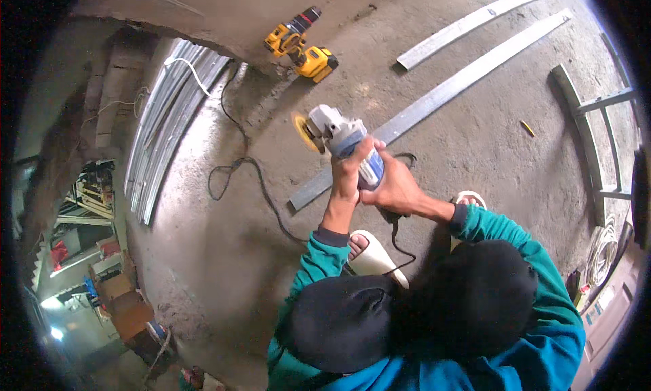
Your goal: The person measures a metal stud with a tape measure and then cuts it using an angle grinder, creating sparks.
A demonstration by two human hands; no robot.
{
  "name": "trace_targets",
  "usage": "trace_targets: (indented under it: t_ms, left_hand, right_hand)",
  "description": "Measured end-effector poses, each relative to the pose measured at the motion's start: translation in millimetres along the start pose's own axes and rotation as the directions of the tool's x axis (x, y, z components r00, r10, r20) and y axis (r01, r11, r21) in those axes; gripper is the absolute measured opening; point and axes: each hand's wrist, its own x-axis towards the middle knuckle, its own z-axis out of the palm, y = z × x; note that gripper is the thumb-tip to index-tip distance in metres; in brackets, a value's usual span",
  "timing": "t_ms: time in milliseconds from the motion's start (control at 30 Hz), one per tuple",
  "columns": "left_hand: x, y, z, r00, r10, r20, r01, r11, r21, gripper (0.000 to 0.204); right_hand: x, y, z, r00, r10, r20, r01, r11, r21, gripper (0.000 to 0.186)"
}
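Observation:
Both of my hands are wrapped round a grey-and-blue angle grinder point(344, 133), held above a long metal profile point(444, 104) on the floor. My left hand point(346, 176) grips the body just behind the grinder's head. Closed on the rear of the body is my right hand point(400, 186); part of the handle is hidden under its fingers. The yellowish disc point(306, 132) points away to the left and looks slightly blurred. It appears raised off the profile, whose middle is covered by the grinder and my hands.
A yellow-and-black cordless drill point(308, 49) lies ahead. At left is a stack of metal profiles point(173, 123), with a black cable point(261, 177) looping nearby. A second profile point(475, 22), a pencil-like yellow stick point(527, 128) and a metal frame point(588, 143) lie to the right.

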Motion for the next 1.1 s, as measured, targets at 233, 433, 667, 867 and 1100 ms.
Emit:
trace_targets:
  t_ms: [233,433,667,867,1100]
  left_hand:
    - [-11,-6,-11,0.917,0.027,0.398,0.119,0.934,-0.337,0.057]
    - [-11,20,-32,0.982,0.147,0.116,-0.088,0.909,-0.406,0.052]
    - [-19,11,-31,0.996,0.094,-0.011,-0.093,0.955,-0.28,0.048]
    - [-15,0,-16,0.869,0.145,0.473,0.139,0.846,-0.515,0.055]
    - [-7,-13,-19,0.979,0.003,-0.201,0.007,0.999,0.049,0.04]
  right_hand:
    - [-16,19,-6,0.774,-0.07,0.629,-0.526,0.483,0.7,0.048]
    - [-28,38,-40,0.762,-0.22,0.609,0.363,0.924,-0.121,0.06]
    - [-14,-15,6,0.975,-0.171,0.145,0.179,0.983,-0.043,0.079]
    - [-14,-5,-11,0.574,-0.193,0.796,-0.59,0.577,0.565,0.066]
    - [-9,-8,-5,0.934,-0.086,0.347,0.001,0.971,0.238,0.057]
